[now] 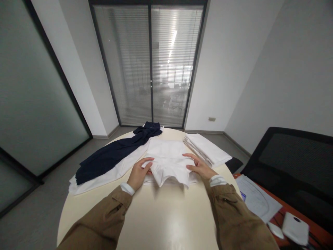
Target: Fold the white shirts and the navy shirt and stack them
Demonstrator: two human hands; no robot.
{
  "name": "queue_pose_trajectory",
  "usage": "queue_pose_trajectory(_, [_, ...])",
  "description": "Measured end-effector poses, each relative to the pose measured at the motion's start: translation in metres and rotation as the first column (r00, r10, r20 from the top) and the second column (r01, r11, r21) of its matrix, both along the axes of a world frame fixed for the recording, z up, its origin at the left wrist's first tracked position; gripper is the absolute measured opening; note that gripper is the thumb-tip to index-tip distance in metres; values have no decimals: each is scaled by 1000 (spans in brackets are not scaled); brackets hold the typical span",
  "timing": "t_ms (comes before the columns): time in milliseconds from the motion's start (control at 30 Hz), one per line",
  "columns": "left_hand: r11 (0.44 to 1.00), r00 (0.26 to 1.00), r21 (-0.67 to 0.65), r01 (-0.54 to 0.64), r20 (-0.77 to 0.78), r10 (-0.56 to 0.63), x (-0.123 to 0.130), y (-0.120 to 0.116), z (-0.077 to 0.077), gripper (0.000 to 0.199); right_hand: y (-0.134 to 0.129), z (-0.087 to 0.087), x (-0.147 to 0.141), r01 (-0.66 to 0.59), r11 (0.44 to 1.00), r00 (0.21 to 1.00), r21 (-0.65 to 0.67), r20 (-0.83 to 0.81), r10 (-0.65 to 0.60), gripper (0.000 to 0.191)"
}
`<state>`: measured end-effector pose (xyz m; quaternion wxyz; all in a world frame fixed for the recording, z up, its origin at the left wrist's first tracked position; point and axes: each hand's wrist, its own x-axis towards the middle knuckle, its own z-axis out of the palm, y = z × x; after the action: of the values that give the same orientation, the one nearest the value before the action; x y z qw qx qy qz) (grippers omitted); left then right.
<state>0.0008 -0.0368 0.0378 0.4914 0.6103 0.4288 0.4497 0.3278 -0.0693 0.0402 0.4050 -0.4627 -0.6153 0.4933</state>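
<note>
White cloth (168, 168) spread between two hands

It lies on the round table (166, 211), its rippled near edge running crosswise. The left hand (139, 173) curls thumb and forefinger at one side; the right hand (202, 169) has them apart at the other (whether either pinches fabric, I cannot tell). Both sit about equally near.

The cloth (169, 163) is white, garment (109, 158) navy, table (166, 218) cream.

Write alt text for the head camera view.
A person's left hand and right hand handle a white cloth from either side on a rounded cream table. A folded white bundle lies to its right; navy clothing lies over white fabric on the left.
</note>
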Motion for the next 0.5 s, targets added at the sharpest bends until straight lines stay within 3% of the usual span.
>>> queue_pose_trajectory(100, [998, 991, -37, 43, 125, -38, 4, -4, 2, 71, 0, -2, -3, 55, 996, 995, -63, -78, -60, 55])
queue_pose_trajectory(200, [989, 968, -43, 142, 216, -130, 9, -10, 3, 99, -1, 0, -6, 25, 996, 997, -86, -66, -31, 69])
queue_pose_trajectory(267, [985, 957, -43, 165, 249, -149, 11, -12, 3, 105, -1, 0, -5, 8, 998, 999, -65, -38, -10, 79])
queue_pose_trajectory(333, [989, 961, -39, 144, 245, -131, 11, -11, 2, 98, 0, -2, -2, 16, 999, 1000, -28, -23, -17, 78])
queue_pose_trajectory(500, [1000, 997, 26, -5, 81, 3, 8, -6, -2, 58, 7, -8, 4, 101, 992, 993, 69, 59, -105, 55])
